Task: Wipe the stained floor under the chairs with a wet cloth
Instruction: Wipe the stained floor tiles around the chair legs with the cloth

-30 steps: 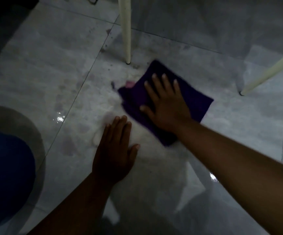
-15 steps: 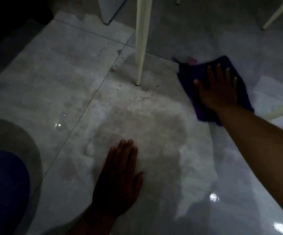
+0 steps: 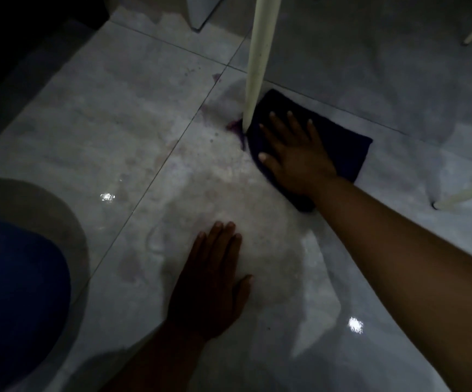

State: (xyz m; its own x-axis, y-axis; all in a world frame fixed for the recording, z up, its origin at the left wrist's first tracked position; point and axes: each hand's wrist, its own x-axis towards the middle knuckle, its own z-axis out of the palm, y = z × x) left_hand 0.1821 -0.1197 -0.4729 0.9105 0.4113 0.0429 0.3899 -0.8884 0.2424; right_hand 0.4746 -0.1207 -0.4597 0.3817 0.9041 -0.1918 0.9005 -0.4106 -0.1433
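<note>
The left hand (image 3: 210, 281) is resting flat and open on the floor (image 3: 93, 131), nearer than the chair leg (image 3: 257, 63), while the right hand (image 3: 294, 157) is pressing the cloth (image 3: 339, 140) down flat, touching that leg, and should be rubbing firmly around its foot.

I see the right hand (image 3: 297, 157) stretched forward on a straight arm, palm down, fingers spread flat. The left hand (image 3: 209, 281) is nearer the body, also palm down, fingers together, thumb out to the side.
</note>
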